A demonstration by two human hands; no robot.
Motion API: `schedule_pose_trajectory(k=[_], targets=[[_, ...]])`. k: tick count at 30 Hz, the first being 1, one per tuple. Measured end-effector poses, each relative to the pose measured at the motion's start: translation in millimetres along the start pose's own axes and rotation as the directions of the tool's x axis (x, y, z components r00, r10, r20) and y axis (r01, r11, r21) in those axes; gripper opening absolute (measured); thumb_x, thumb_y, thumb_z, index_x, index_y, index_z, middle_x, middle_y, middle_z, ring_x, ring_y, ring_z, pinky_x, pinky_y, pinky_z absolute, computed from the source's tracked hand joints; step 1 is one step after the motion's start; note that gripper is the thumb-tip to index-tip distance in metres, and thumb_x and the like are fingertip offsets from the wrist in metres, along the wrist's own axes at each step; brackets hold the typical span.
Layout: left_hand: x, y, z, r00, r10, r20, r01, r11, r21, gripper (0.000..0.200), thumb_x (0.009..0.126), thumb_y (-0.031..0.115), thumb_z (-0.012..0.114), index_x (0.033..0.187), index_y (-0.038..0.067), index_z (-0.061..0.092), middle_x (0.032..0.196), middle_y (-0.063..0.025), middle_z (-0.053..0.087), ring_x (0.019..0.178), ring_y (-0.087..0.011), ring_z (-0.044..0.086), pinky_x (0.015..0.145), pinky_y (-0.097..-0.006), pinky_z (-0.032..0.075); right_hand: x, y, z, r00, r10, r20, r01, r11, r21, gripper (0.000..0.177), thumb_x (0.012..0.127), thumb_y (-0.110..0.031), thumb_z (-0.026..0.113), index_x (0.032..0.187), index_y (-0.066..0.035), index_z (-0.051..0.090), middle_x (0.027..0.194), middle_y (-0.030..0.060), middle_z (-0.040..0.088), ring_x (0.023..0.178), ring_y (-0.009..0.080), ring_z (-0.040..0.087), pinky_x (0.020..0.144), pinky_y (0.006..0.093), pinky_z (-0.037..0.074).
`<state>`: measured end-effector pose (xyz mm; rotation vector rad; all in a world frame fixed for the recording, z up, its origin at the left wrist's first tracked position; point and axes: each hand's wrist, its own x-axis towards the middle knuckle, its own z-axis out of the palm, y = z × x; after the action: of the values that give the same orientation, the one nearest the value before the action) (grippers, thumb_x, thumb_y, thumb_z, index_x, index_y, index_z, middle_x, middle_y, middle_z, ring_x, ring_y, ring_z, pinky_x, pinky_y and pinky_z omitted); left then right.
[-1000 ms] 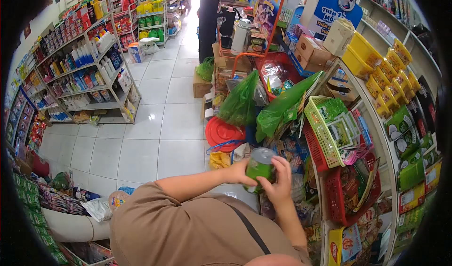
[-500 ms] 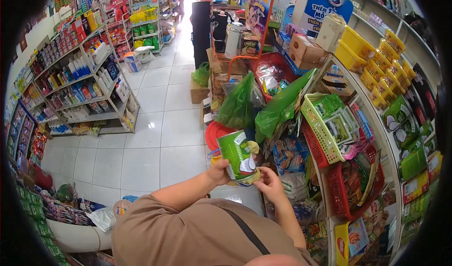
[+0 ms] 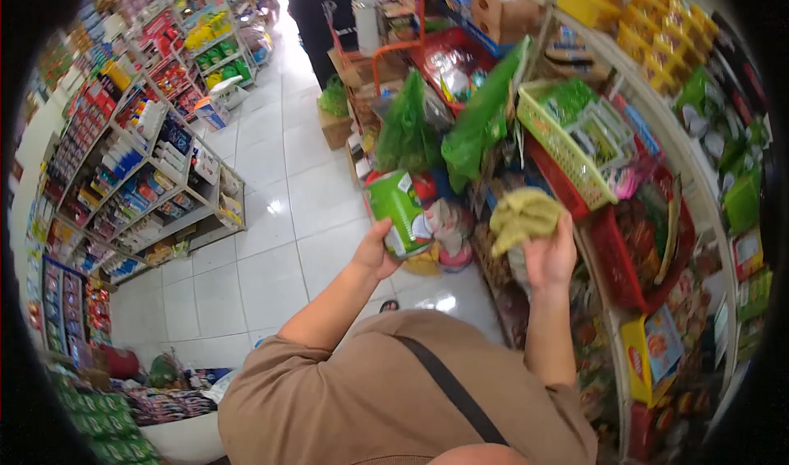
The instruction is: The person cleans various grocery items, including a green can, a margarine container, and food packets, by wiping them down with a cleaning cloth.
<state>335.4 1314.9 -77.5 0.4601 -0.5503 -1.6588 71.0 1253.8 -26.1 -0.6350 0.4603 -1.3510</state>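
- While the left hand (image 3: pixel 376 249) grasps a green, white-labelled cylindrical can (image 3: pixel 399 212) by its lower side, the can hides most of its fingers; only the thumb side shows clearly
- The can is tilted, held in the air above the white tiled floor (image 3: pixel 267 280), and its printing is too blurred to read
- The right hand (image 3: pixel 549 258) grips a crumpled yellow-green cloth (image 3: pixel 523 217), which covers the fingertips; cloth and can are apart
- Behind the can's lower edge, a greyish crumpled bundle (image 3: pixel 450 225) and a yellow crumpled item (image 3: pixel 422 262) are partly covered and hard to make out
- Dark rounded borders cut off the outer shelves, and goods at the far right are smeared
- Open floor lies on the picture's left of the can, reaching to the grey metal shelf unit (image 3: pixel 228 228) stocked with bottles
- Just beyond the can hang two green plastic bags (image 3: pixel 407 128), (image 3: pixel 483 128), crowding the space ahead
- Close to the right hand stand a pale-green perforated plastic basket (image 3: pixel 575 167) and a red plastic basket (image 3: pixel 612 261), both filled with packets, narrowing the room on that side
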Motion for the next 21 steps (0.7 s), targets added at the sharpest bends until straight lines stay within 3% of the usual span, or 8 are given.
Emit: schedule_pose_trajectory(k=[4, 5, 7, 10, 13, 14, 17, 21], targets=[[4, -30, -6, 0.964, -0.202, -0.174, 0.211, 0.977, 0.031, 0.069, 0.086, 0.059, 0.041, 0.132, 0.008, 0.037, 0.123, -0.0151, 0.051, 0.109, -0.0297, 0.054, 0.086, -0.0446, 0.049, -23, 38, 11, 0.985, 0.056, 0.161, 0.019, 0.902, -0.432, 0.033, 0.09, -0.024, 0.049, 0.116, -0.004, 0.05, 0.119, 0.0131, 0.051, 0.11, 0.0292, 0.049, 0.096, 0.0426, 0.038], [5, -37, -1, 0.962, -0.218, -0.167, 0.226, 0.974, 0.034, 0.068, 0.087, 0.06, 0.037, 0.132, 0.009, 0.037, 0.123, -0.0147, 0.051, 0.109, -0.0292, 0.054, 0.086, -0.0436, 0.049, -32, 44, 17, 0.968, 0.164, 0.191, -0.015, 0.795, -0.607, 0.031, 0.086, -0.021, 0.055, 0.113, -0.006, 0.054, 0.117, 0.013, 0.052, 0.109, 0.0294, 0.048, 0.094, 0.041, 0.037], [5, -47, 11, 0.96, -0.237, -0.152, 0.245, 0.969, 0.037, 0.066, 0.089, 0.06, 0.031, 0.132, 0.01, 0.037, 0.125, -0.0138, 0.05, 0.108, -0.0281, 0.055, 0.085, -0.0416, 0.05, -27, 34, 38, 0.717, 0.131, 0.685, 0.663, 0.174, -0.728, 0.024, 0.078, -0.019, 0.064, 0.101, -0.011, 0.064, 0.114, 0.0118, 0.053, 0.109, 0.0317, 0.046, 0.093, 0.04, 0.037], [6, -45, 27, 0.919, -0.373, -0.13, 0.391, 0.906, 0.163, 0.068, 0.09, 0.062, 0.022, 0.134, 0.012, 0.034, 0.129, -0.012, 0.046, 0.115, -0.0269, 0.05, 0.092, -0.0411, 0.046, -27, 41, 31, 0.733, 0.016, 0.68, 0.68, -0.004, -0.733, 0.026, 0.071, -0.022, 0.068, 0.096, -0.014, 0.067, 0.115, 0.0139, 0.051, 0.109, 0.0335, 0.043, 0.093, 0.0412, 0.034], [0, -56, 17, 0.928, -0.371, -0.043, 0.362, 0.865, 0.347, 0.069, 0.088, 0.059, 0.036, 0.134, 0.008, 0.033, 0.125, -0.0119, 0.048, 0.111, -0.024, 0.051, 0.09, -0.0371, 0.045, -14, 38, 19, 0.689, -0.216, 0.692, 0.71, 0.005, -0.704, 0.029, 0.07, -0.023, 0.069, 0.097, -0.013, 0.066, 0.12, 0.0154, 0.048, 0.115, 0.0346, 0.041, 0.097, 0.0414, 0.033], [2, -60, 11, 0.942, -0.328, 0.071, 0.271, 0.869, 0.415, 0.065, 0.089, 0.054, 0.041, 0.133, 0.007, 0.034, 0.122, -0.0118, 0.05, 0.106, -0.0225, 0.053, 0.085, -0.0351, 0.047, -14, 33, 20, 0.707, -0.212, 0.674, 0.68, -0.055, -0.731, 0.036, 0.071, -0.024, 0.068, 0.105, -0.011, 0.064, 0.127, 0.0196, 0.045, 0.12, 0.0361, 0.04, 0.1, 0.0404, 0.032], [8, -46, 16, 0.957, -0.24, 0.163, 0.077, 0.751, 0.656, 0.061, 0.083, 0.037, 0.061, 0.127, 0.0, 0.04, 0.112, -0.0106, 0.055, 0.1, -0.0171, 0.054, 0.086, -0.0298, 0.043, -11, 28, 10, 0.857, 0.189, 0.479, 0.367, 0.429, -0.826, 0.046, 0.072, -0.025, 0.068, 0.114, -0.009, 0.06, 0.134, 0.0221, 0.04, 0.121, 0.0367, 0.042, 0.1, 0.0388, 0.033], [13, -43, 22, 0.993, -0.101, 0.065, 0.007, 0.587, 0.809, 0.054, 0.08, 0.028, 0.065, 0.121, -0.001, 0.045, 0.106, -0.0101, 0.057, 0.098, -0.0165, 0.054, 0.085, -0.0299, 0.043, -4, 44, -1, 0.853, 0.063, 0.517, 0.465, 0.355, -0.811, 0.041, 0.077, -0.023, 0.066, 0.114, -0.006, 0.06, 0.126, 0.0228, 0.048, 0.115, 0.0359, 0.048, 0.095, 0.0374, 0.039]])
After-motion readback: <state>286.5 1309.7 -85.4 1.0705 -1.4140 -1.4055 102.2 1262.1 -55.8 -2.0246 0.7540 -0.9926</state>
